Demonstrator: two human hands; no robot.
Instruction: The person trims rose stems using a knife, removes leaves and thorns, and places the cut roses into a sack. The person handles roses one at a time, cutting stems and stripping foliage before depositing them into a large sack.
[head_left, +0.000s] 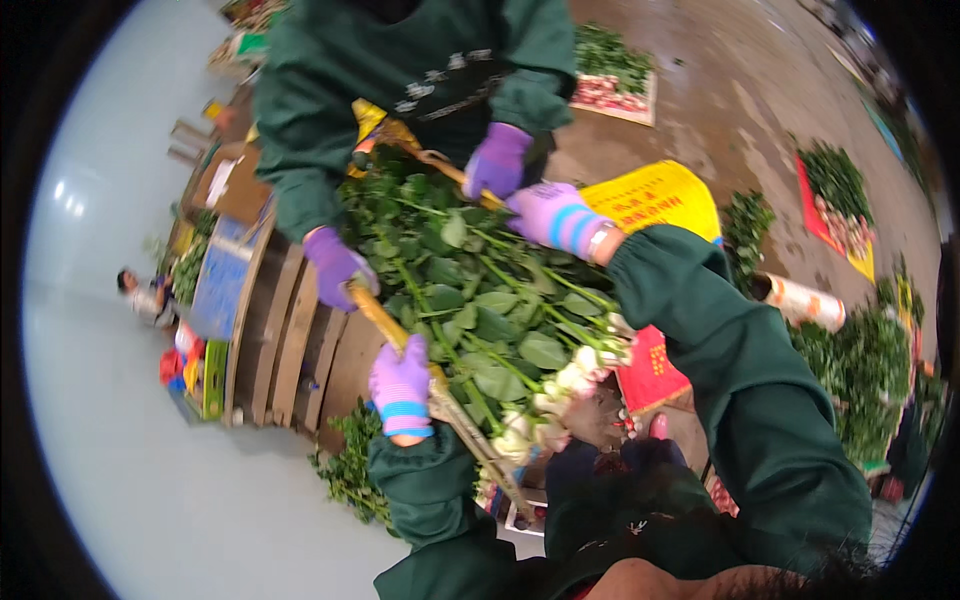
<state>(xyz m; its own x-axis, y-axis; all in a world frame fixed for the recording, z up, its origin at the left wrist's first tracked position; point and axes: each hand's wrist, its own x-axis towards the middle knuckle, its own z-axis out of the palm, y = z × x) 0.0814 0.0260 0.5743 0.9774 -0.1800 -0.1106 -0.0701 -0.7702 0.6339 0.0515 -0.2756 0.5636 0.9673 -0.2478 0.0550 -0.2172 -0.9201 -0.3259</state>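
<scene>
A large bunch of long-stemmed roses lies before me, with pale white-pink blooms (553, 401) towards me and leafy green stems (480, 300) running away. A yellow-edged sheet (386, 322), apparently woven plastic, runs along both sides of the bunch. My left hand (400, 379), in a lilac glove with blue bands, grips its left edge. My right hand (559, 217), gloved alike, closes on the right edge near a co-worker's purple-gloved hand (497, 161). The co-worker's other purple-gloved hand (337, 270) grasps the left edge further off. A yellow flap bearing writing (656, 202) spreads beyond my right wrist.
A wooden pallet stack (281, 337) stands at the left, by a pale wall (150, 480). Rose bundles (619, 79) lie on the wet floor (720, 90), with more greenery (851, 367) at the right. A white roll (802, 300) and red sheet (651, 371) lie nearer.
</scene>
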